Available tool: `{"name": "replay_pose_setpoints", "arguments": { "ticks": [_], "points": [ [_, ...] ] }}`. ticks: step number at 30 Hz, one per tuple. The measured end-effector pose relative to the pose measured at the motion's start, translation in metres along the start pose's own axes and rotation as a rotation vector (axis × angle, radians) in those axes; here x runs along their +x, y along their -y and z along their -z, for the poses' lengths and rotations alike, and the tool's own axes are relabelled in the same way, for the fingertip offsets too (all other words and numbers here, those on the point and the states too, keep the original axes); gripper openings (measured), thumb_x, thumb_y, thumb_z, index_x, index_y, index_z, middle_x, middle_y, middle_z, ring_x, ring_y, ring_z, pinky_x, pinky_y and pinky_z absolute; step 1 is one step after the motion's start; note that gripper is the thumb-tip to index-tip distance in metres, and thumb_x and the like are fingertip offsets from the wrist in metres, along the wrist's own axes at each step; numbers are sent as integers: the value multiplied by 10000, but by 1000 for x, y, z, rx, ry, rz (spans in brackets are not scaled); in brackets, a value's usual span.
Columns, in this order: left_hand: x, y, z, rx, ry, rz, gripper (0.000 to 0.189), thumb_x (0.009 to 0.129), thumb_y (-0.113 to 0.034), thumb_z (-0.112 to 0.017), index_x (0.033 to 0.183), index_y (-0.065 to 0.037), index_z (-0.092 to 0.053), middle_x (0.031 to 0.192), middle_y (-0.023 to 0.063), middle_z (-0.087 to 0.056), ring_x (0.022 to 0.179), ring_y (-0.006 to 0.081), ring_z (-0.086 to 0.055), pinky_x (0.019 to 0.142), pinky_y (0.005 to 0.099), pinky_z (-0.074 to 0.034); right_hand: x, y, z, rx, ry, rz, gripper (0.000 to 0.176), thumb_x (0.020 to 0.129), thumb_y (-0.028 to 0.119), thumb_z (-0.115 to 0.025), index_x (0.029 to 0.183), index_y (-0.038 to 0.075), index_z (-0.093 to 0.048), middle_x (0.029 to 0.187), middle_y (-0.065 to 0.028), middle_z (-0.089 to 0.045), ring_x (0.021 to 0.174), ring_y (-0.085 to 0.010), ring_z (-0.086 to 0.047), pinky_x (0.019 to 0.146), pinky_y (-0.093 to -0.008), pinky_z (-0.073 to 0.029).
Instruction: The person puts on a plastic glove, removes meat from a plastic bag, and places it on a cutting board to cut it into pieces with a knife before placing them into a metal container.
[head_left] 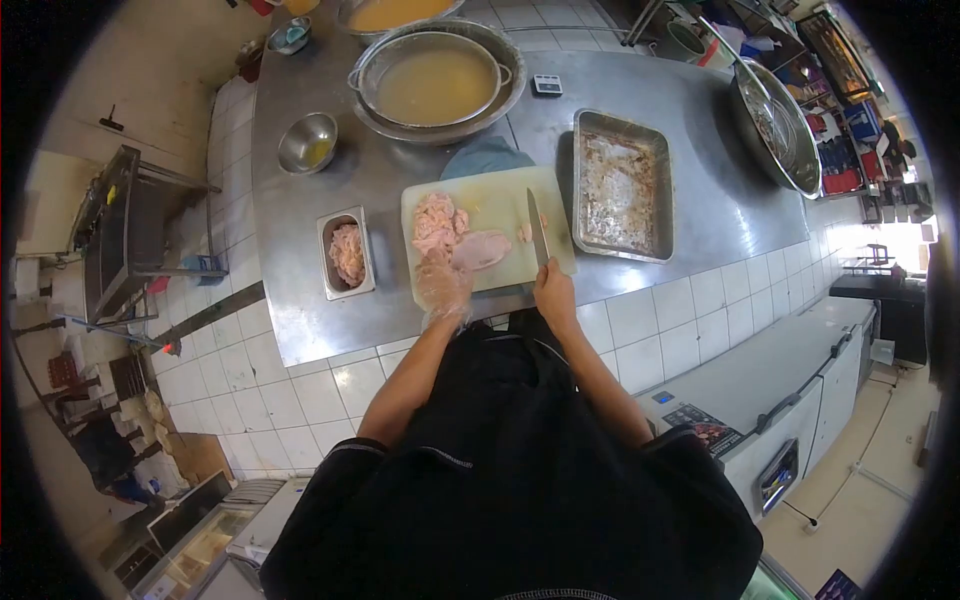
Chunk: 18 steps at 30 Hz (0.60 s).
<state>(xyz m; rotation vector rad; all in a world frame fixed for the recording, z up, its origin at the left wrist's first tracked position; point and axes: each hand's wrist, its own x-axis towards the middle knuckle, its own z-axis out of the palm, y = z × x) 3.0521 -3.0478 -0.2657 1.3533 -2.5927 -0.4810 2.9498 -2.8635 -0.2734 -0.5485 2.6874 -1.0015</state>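
My right hand (554, 290) is bare and closed round the handle of a knife (538, 228), whose blade lies over the right part of a pale cutting board (510, 190). My left hand (444, 284), in a clear plastic glove, rests on the board's lower left, at the near edge of the raw meat; its fingers blur into the meat, so any hold is unclear. A flat piece of meat (481, 250) lies just right of it, and a heap of meat pieces (438, 221) is above. A small scrap (525, 233) is beside the blade.
Left of the board stands a metal container (328, 280) with raw meat. A stained tray (665, 200) is to the right. Beyond are a small bowl (293, 150), a large pot (372, 90) of cloudy liquid, a small scale (547, 84), a blue cloth (488, 157) and a large basin (810, 165).
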Motion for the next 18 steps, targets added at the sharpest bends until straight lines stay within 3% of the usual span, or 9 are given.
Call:
{"name": "replay_pose_setpoints", "arguments": {
  "ticks": [2,5,11,18],
  "points": [
    [-10,1,9,34,95,61,455,803,-429,-771,1032,-58,-641,1014,176,-681,954,364,-662,830,469,-522,-11,2,7,17,-14,-17,162,977,140,-532,983,-22,-538,770,-326,-631,761,-534,-614,644,-610,-460],
    [-8,8,-8,73,32,67,484,762,-451,-802,1018,-67,-655,994,169,-681,914,377,-665,824,469,-524,-18,1,9,34,-23,-51,168,979,146,-533,944,-18,-525,790,-324,-635,777,-540,-611,653,-614,-453],
    [-10,6,-29,35,164,20,334,809,-349,-763,948,-60,-670,931,180,-678,899,388,-657,786,500,-510,-25,-1,4,54,-7,-89,183,984,155,-533,931,-20,-521,801,-326,-636,796,-545,-609,658,-605,-449],
    [-11,5,-20,-92,110,-68,369,821,-212,-722,1125,-42,-601,946,212,-672,926,424,-639,799,540,-491,-25,-5,3,74,-2,-76,181,983,158,-545,933,-14,-521,801,-331,-638,793,-541,-615,664,-605,-461]
  ]
}}
